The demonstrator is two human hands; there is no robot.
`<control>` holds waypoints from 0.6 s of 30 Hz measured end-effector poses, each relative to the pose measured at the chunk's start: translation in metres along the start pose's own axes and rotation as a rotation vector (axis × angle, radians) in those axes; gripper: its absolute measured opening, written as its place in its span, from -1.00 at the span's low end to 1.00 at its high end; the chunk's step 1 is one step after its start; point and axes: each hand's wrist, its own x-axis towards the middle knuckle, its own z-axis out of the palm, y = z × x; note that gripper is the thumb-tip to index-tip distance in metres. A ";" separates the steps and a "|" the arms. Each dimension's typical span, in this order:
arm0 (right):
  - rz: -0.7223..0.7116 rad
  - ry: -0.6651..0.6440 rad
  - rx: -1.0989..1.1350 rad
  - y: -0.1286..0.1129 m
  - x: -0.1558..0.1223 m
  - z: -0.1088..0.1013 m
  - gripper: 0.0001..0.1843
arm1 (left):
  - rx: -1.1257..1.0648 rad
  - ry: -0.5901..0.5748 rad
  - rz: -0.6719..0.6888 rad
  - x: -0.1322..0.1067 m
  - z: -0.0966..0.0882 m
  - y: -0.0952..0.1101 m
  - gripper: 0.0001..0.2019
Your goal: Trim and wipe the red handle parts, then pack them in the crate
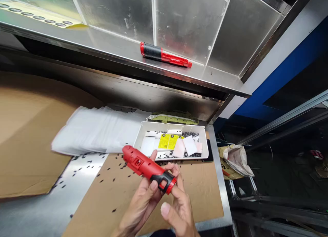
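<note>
Both hands hold a red tool [143, 165] with a black band and red end cap above the cardboard-covered bench. My left hand [142, 201] cradles its body from below, thumb up beside it. My right hand [178, 204] pinches the black and red end with its fingertips. A second, matching red and black tool [164, 55] lies on the steel shelf above.
A white tray [143, 131] holds small black screws, a yellow label and white packets. A stack of clear plastic bags [97, 131] lies to its left. Loose black screws dot the cardboard [115, 192]. A crumpled paper bag [234, 160] sits off the bench's right edge.
</note>
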 end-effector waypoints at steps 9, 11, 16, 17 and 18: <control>-0.562 0.061 -0.916 -0.012 0.014 -0.019 -0.78 | -0.013 0.014 -0.061 -0.007 0.001 0.006 -0.03; -0.601 0.083 -0.967 -0.012 0.016 -0.018 -0.82 | -0.030 0.021 -0.082 -0.007 0.002 0.004 -0.04; -0.606 0.185 -0.858 -0.003 0.010 -0.014 -0.71 | -0.003 -0.008 -0.068 -0.002 0.003 0.004 -0.01; -0.581 0.233 -0.785 -0.001 0.008 -0.016 -0.75 | 0.039 0.011 -0.030 0.000 0.003 0.006 -0.01; -0.540 0.282 -0.716 0.003 0.005 -0.020 -0.81 | 0.114 0.048 0.028 0.002 0.003 0.011 -0.02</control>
